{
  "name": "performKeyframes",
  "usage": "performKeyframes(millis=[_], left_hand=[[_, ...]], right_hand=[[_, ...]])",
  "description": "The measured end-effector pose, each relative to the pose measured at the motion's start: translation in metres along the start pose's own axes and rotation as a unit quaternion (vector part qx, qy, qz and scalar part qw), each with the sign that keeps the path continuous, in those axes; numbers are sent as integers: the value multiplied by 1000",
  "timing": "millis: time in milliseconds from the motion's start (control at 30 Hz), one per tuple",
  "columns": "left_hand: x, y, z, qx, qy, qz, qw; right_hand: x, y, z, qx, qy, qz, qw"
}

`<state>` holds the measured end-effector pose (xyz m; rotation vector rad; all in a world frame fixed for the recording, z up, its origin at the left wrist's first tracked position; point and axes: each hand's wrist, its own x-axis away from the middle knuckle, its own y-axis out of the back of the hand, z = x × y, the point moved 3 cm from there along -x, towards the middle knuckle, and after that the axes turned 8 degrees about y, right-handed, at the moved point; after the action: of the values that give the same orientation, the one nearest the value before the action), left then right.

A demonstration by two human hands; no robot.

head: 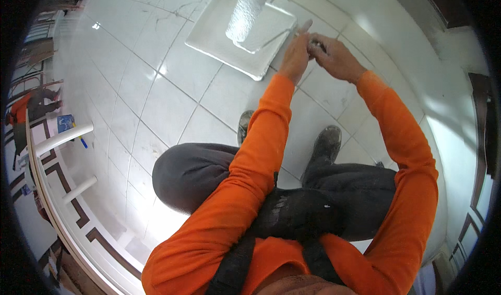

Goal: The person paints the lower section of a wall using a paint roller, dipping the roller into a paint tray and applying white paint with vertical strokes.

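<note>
A paint roller with a thick, wet-looking white sleeve reaches over a white paint tray at the top of the view. Its bent wire frame runs right towards my hands. My left hand is closed around the handle, most of which is hidden by the fingers. Right against it, my right hand is curled about the handle's end, fingers touching the left hand. The tray lies flat on the tiled floor, its inside coated with white paint.
Pale floor tiles bear dark cracks or smears. A white wall curves along the right. White tubular legs, a blue container and a blue-and-yellow tool are at left. Another person in orange is farther off. My boots rest below the tray.
</note>
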<state>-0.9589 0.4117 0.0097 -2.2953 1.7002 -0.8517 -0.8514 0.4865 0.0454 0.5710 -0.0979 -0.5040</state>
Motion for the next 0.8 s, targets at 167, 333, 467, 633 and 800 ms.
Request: performKeyframes(millis=[167, 333, 467, 633, 800], left_hand=[[1, 4, 8, 24, 34, -1, 999], [-7, 6, 17, -83, 59, 33, 994], [-23, 30, 25, -190, 0, -24, 981], [15, 14, 11, -165, 203, 73, 962], [32, 39, 13, -320, 333, 93, 882]], right_hand=[[2, 0, 3, 22, -66, 51, 996], [3, 9, 12, -112, -116, 65, 985], [-7, 2, 2, -51, -95, 23, 994], [14, 21, -17, 40, -114, 14, 993], [68, 78, -26, 83, -178, -23, 980]])
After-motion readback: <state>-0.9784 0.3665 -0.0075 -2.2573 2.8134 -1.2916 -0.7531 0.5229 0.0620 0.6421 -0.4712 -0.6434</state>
